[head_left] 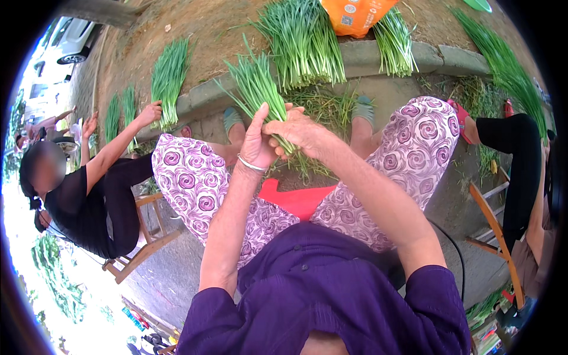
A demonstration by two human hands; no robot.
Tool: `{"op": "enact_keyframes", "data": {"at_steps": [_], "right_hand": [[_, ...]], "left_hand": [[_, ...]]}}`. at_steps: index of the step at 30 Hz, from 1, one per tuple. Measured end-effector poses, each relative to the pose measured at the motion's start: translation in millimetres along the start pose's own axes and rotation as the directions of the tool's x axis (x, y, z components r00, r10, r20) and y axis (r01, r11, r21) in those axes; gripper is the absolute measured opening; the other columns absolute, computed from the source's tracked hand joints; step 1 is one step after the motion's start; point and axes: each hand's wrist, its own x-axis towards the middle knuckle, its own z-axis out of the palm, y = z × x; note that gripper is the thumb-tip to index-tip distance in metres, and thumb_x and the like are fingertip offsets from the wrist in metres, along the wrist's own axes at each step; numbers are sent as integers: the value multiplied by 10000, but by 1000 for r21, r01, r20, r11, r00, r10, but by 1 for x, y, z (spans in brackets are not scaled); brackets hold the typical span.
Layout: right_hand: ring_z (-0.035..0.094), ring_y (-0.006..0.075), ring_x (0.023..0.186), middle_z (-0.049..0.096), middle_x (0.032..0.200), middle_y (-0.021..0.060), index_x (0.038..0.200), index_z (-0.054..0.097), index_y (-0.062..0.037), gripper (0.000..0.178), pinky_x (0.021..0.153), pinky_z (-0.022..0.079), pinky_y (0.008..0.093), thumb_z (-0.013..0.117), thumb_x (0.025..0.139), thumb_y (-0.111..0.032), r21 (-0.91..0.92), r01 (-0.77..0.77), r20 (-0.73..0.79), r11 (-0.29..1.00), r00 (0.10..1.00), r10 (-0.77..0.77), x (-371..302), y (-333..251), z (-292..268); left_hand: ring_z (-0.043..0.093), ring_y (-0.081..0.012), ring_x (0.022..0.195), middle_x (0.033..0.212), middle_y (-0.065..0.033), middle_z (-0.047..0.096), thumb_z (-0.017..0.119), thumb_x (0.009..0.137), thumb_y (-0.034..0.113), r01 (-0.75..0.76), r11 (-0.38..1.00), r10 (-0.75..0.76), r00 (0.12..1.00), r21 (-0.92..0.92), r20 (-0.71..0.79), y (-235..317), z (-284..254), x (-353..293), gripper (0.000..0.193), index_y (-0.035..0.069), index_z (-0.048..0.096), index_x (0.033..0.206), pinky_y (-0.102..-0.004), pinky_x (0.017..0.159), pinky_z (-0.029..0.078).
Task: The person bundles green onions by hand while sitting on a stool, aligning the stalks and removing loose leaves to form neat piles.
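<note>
Left hand (256,141) and right hand (300,128) both gripped one green bunch (258,84) just before twelve o'clock, while beyond lay one large heap (305,50) at twelve, one small heap (396,47) at one, and one orange bag (357,16) between, contents hidden.

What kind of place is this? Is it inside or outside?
Outside, perhaps a roadside or yard. There's bare brown dirt beyond a grey curb, a white car off to the left, and bundles of long green stalks lying along the curb.
</note>
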Motion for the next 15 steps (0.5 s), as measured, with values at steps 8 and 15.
{"op": "enact_keyframes", "data": {"at_steps": [8,15], "right_hand": [[552,132,489,552,661,42,878,559,-14,231,389,432,255,612,849,-237,22,40,61,999,997,-41,-7,0,-6],[546,141,481,548,654,50,833,553,-23,219,404,440,279,600,853,-236,7,57,103,998,993,-57,-7,8,-5]], "left_hand": [[560,-315,1086,1295,-261,457,412,920,507,29,999,-25,991,-27,133,-1,15,-5,654,-33,412,1288,-337,704,569],[541,-291,1107,1248,-228,501,504,911,325,-75,989,56,987,130,148,2,2,-6,488,0,430,1267,-417,932,469]]}}
